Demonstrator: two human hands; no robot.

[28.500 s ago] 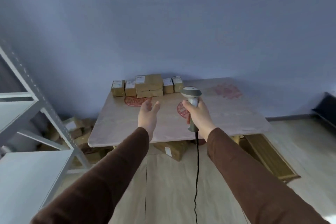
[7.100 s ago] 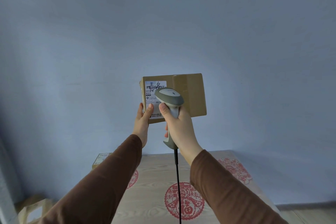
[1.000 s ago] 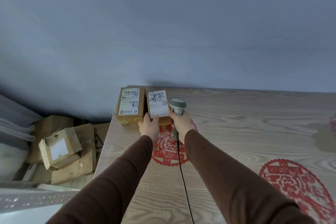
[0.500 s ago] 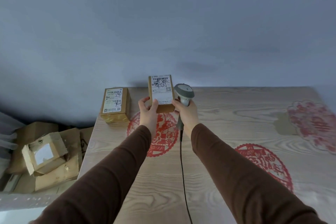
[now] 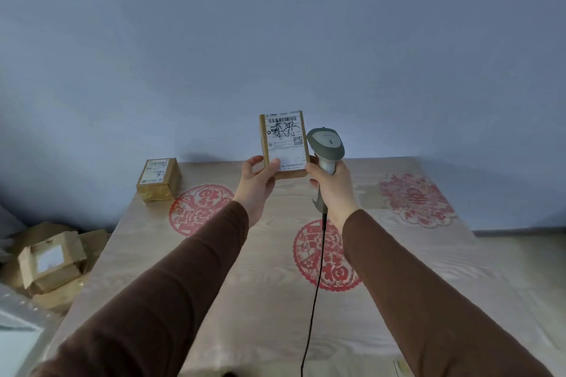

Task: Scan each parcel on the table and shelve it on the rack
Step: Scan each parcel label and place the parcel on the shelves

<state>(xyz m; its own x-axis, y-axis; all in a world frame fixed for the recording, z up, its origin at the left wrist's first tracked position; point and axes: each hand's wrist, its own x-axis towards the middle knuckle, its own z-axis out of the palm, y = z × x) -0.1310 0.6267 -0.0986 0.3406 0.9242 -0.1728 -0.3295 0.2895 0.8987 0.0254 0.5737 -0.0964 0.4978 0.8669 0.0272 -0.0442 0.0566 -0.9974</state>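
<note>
Parcel [image 5: 283, 144] sits upright at centre frame, label toward me, lower edge pinched in my left hand [image 5: 255, 184] so the scanner [image 5: 326, 150] clamped in my right hand [image 5: 332, 185] can read it; another parcel [image 5: 157, 179] waits at left on the table [image 5: 245, 300]

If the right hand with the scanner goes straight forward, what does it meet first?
Probably the blue wall: the right hand and scanner sit just right of the held parcel. Depth is unclear.

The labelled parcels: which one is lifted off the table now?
The parcel that the left hand holds upright beside the scanner. The other parcel rests on the table at its far left corner.
</note>
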